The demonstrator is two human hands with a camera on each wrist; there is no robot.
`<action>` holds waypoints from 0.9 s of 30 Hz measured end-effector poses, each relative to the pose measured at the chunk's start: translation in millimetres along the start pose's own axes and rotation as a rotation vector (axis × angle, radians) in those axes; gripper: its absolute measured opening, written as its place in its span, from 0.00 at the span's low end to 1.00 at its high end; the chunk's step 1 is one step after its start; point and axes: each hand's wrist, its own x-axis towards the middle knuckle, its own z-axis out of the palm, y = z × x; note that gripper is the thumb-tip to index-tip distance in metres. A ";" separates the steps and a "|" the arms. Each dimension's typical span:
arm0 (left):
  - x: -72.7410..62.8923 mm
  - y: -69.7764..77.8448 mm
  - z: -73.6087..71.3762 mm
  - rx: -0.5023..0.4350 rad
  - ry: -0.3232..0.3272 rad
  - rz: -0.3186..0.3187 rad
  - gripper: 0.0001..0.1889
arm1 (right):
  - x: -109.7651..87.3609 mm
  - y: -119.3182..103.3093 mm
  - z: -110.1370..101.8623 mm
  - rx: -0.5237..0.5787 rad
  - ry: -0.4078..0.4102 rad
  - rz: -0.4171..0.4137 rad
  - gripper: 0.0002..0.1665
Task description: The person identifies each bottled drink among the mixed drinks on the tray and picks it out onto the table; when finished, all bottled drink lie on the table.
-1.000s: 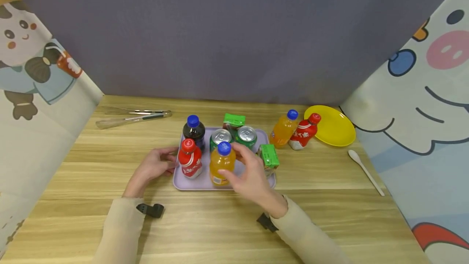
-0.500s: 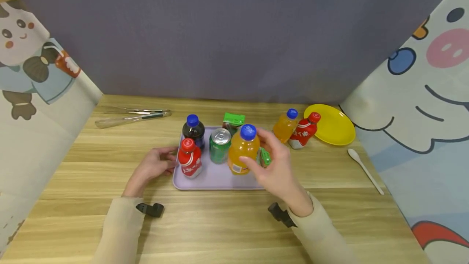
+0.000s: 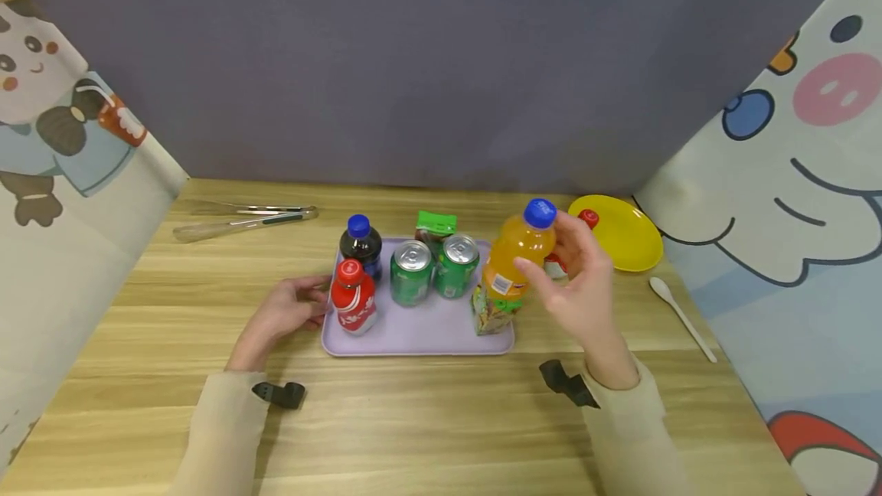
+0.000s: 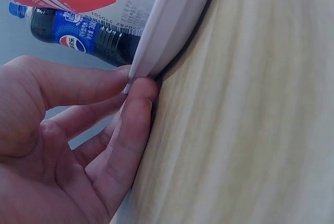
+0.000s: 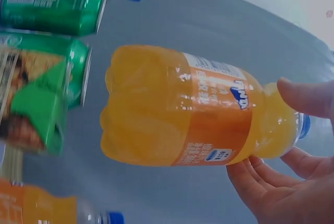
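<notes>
The lilac tray (image 3: 427, 337) is pinched at nine o'clock by the left hand (image 3: 284, 308), presumably for steadiness; by the right hand (image 3: 584, 282), toward the tray's two o'clock, the orange bottle (image 3: 506, 255) is gripped near its neck, probably freeing its base.

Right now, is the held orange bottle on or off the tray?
Off the tray: the right wrist view shows the bottle hanging, base clear.

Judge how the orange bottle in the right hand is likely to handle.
The orange bottle looks filled up to about its neck, so it is probably fairly heavy for its size. Its glossy surface may be somewhat slippery for the right hand, which grips its upper part. The rounded body would likely roll if laid sideways.
</notes>
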 end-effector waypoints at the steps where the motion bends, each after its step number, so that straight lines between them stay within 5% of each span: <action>1: 0.1 0.0 0.1 0.000 0.000 -0.001 0.31 | -0.4 1.0 -2.8 -0.007 0.011 0.005 0.38; 12: -0.8 0.2 -0.5 -0.006 -0.007 -0.015 0.32 | 0.0 -10.1 -15.7 -0.205 0.108 0.040 0.33; 20: 0.3 0.3 -1.0 0.004 -0.005 -0.030 0.32 | -8.0 6.2 -24.6 -0.277 0.169 0.100 0.31; 27: 1.0 1.1 -0.1 -0.005 -0.006 -0.017 0.32 | -17.4 24.3 -28.6 -0.309 0.171 0.256 0.31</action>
